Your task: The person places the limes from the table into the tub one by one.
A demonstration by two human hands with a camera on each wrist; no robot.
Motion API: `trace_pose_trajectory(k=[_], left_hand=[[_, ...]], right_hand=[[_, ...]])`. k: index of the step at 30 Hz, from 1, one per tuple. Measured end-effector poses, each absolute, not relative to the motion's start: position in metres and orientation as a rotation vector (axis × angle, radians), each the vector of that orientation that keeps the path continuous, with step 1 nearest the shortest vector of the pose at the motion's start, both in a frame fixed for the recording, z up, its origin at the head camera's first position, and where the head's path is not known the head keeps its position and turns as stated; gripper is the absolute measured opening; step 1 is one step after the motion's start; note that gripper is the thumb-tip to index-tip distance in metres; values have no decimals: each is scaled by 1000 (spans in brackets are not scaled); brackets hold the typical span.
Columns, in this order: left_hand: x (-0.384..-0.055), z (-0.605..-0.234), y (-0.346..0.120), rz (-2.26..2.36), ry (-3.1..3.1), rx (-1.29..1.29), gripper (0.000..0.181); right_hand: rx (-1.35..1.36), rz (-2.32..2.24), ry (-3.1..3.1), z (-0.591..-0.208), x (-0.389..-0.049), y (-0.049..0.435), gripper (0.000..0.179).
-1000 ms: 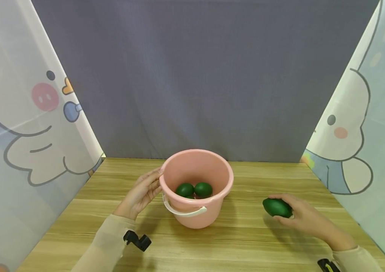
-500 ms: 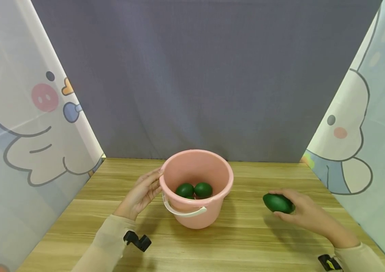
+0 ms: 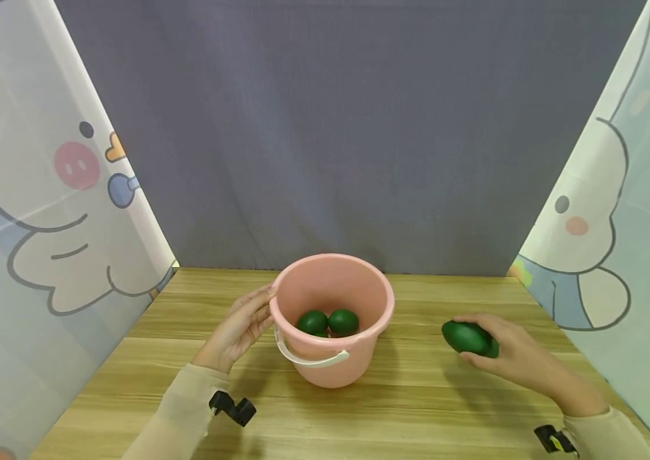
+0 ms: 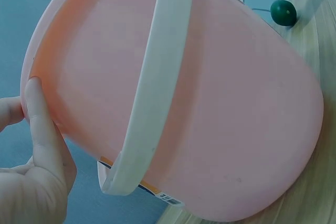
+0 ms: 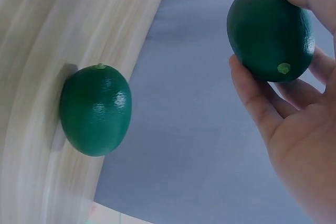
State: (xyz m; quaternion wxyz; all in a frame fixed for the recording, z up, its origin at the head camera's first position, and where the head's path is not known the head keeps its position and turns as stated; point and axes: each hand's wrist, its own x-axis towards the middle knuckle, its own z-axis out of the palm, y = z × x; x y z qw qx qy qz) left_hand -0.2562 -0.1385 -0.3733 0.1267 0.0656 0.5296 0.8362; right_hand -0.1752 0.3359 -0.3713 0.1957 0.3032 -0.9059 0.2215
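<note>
A pink bucket [image 3: 336, 361] with a white handle [image 3: 313, 363] stands on the wooden table. Inside it, several glossy green limes [image 3: 343, 322] lie at the bottom. My left hand [image 3: 239, 329] holds the bucket's left rim; in the left wrist view, one finger lies under the lip, another digit at the rim's edge. To the right of the bucket, my right hand [image 3: 517, 354] grips a lime [image 5: 270, 34] between thumb and fingers, above the table. In the right wrist view, another lime [image 5: 96, 110] rests on the tabletop, apart from the hand; I cannot make it out separately in the head view.
The wooden table [image 3: 417, 421] carries the bucket and the loose lime. A grey cloth [image 3: 348, 128] hangs along its back edge. Cartoon-printed sheets flank it on the left [image 3: 43, 211] and right [image 3: 583, 243].
My right hand has shifted slightly upward in the head view with the lime in its grip. The left hand and the bucket stay where they were.
</note>
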Motion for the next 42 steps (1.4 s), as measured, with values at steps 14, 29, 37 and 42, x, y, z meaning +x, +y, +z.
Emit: trace_pose_trajectory(k=[14, 29, 37, 42], left_hand=[[-256, -372, -137, 2437, 1529, 218, 49], [-255, -372, -138, 2433, 1531, 223, 50], [-254, -371, -137, 2431, 1537, 196, 47], [-255, -372, -137, 2422, 1557, 178, 48]], right_hand=[[900, 602, -2481, -354, -176, 328, 67], [979, 520, -2407, -342, -185, 321, 70], [975, 525, -2416, -338, -185, 315, 68], [984, 560, -2411, -336, -186, 311, 69]])
